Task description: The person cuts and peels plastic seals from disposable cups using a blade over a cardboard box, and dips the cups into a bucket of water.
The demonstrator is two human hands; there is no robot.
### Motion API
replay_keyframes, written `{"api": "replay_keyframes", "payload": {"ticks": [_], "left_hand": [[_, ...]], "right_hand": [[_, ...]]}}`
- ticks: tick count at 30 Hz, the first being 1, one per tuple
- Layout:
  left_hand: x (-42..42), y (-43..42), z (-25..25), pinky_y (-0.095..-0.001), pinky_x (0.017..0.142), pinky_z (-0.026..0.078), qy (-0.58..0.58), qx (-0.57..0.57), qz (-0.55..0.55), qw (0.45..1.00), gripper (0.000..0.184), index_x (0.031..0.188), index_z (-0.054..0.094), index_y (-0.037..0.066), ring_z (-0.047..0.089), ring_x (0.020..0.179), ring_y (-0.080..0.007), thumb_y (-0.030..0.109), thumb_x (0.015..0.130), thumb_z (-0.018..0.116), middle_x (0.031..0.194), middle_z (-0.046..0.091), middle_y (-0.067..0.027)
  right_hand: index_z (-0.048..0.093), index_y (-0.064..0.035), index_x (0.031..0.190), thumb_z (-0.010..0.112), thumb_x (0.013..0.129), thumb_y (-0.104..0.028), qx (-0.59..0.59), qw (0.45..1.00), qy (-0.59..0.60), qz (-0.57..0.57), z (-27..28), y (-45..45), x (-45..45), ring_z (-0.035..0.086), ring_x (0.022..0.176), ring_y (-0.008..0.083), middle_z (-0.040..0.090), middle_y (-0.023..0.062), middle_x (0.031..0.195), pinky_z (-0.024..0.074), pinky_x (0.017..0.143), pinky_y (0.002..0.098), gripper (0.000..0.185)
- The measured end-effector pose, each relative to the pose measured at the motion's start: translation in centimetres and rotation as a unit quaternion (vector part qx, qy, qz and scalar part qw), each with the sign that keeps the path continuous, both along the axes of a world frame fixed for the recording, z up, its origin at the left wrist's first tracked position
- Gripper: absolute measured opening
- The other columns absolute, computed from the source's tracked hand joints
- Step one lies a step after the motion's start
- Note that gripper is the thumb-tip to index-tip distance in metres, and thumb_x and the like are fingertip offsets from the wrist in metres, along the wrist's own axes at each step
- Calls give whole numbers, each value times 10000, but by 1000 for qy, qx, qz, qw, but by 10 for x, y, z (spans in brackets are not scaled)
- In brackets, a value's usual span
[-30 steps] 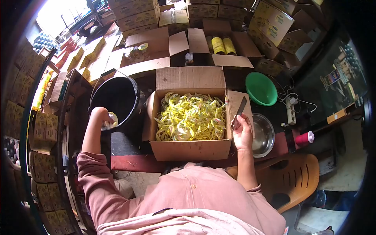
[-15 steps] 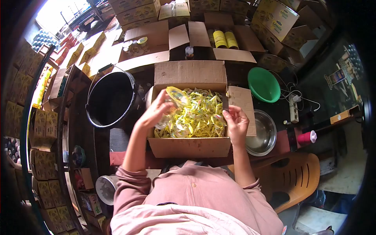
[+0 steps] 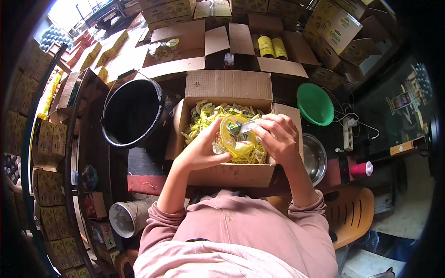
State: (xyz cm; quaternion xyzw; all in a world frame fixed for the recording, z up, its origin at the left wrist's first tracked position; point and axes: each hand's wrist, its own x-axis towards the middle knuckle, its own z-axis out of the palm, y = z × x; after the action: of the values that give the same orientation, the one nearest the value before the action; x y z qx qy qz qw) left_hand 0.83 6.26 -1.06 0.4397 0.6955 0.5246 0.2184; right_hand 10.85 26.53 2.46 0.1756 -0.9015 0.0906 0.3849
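My left hand [image 3: 200, 152] is closed round a clear plastic cup with a yellow-rimmed printed lid [image 3: 238, 147], tilted so that the lid faces me. My right hand [image 3: 280, 136] pinches a flat, thin blade [image 3: 245, 127], which lies across the upper part of the lid. The blade's handle is hidden in my fingers. Beneath both hands is an open cardboard box [image 3: 227, 84] full of yellow and clear plastic strips [image 3: 199, 116].
Left of the box stands a black bucket [image 3: 132, 113]. On the right are a green basin [image 3: 315, 104], a steel bowl [image 3: 314, 160], a power strip [image 3: 347, 134] and a pink thread spool [image 3: 360, 169]. Behind, open cartons hold lidded cups [image 3: 171, 44] and yellow rolls [image 3: 265, 46].
My left hand has brought the cup from the box's left side to the middle, lid toward me. My right hand has moved the blade from the box's right edge onto the lid.
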Motion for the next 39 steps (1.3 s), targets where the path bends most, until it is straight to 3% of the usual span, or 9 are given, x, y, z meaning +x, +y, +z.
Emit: {"api": "replay_keyframes", "payload": {"ticks": [8,11,20,27,34,37,39], "left_hand": [[10,1,16,-350,963,330,29,53,26,998,815,1252,294,-81,449,1127,-296,209,628,731,1167,464,-234],[8,6,21,-343,916,376,60,-1,47,997,718,1200,379,-45,504,1053,-275,177,621,740,1102,517,-189],[4,7,14,-301,860,408,-103,60,-27,993,529,1081,485,-14,532,929,-184,139,630,717,988,561,-105],[7,10,8,-274,802,425,-139,86,-69,984,436,1005,531,15,527,854,-133,144,631,712,919,571,-60],[7,9,5,-249,746,449,-326,-15,-201,923,327,970,553,39,537,811,-104,102,680,690,889,576,-39],[9,18,-9,-249,736,457,-343,75,-274,895,291,968,555,34,543,805,-104,83,702,663,872,581,-41],[8,22,-13,-251,731,459,-358,73,-355,861,268,957,555,25,546,804,-108,76,710,646,879,584,-49]], "right_hand": [[645,-92,850,612,658,-116,56,998,11,31,3,2,-5,566,874,167,594,22,867,443,783,334,196],[643,-80,837,619,648,-107,62,997,15,45,3,2,-6,574,841,158,596,25,845,457,756,321,192],[636,-53,828,632,632,-85,45,996,17,76,-7,2,-8,596,762,149,600,38,784,492,671,288,199],[629,-40,870,637,632,-73,35,995,25,88,-9,-4,-9,601,759,152,603,38,776,501,692,309,241],[593,-25,1058,622,666,-57,-10,995,4,96,-13,-4,-6,597,719,150,618,44,811,495,670,309,395],[579,-23,1091,620,670,-55,-36,993,33,104,-17,-6,-7,591,699,152,624,50,827,493,656,310,424],[572,-18,1098,619,677,-49,-39,993,42,106,-20,-7,-8,589,692,157,624,51,833,492,653,310,425]]}}
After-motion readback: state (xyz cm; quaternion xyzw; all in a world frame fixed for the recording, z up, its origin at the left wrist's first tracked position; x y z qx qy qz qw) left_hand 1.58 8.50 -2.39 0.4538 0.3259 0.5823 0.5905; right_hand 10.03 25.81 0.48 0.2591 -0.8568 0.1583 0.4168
